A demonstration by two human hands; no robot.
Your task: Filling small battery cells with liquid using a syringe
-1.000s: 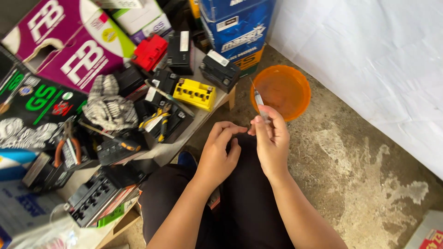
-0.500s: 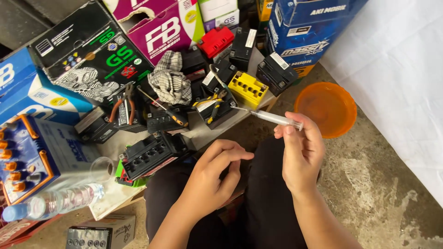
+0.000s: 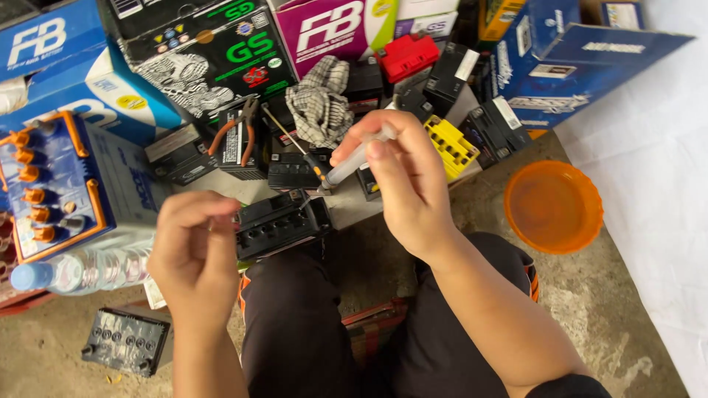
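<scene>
While the right hand (image 3: 409, 184) pinches a clear syringe (image 3: 354, 161) over the small black battery (image 3: 276, 223) on the worktop (image 3: 346, 210), left hand (image 3: 193, 250) loosely curled, empty; syringe looks light, slick, brittle, best held mid-barrel

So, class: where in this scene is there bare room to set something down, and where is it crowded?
Bare concrete floor lies between the orange bowl and the right knee, and near the small battery at lower left. The low table is crowded with batteries and boxes.

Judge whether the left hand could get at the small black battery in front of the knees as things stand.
Probably yes: the left hand hovers right beside the black battery, with nothing between them. The right hand holds a syringe higher up, clear of that path.
</scene>
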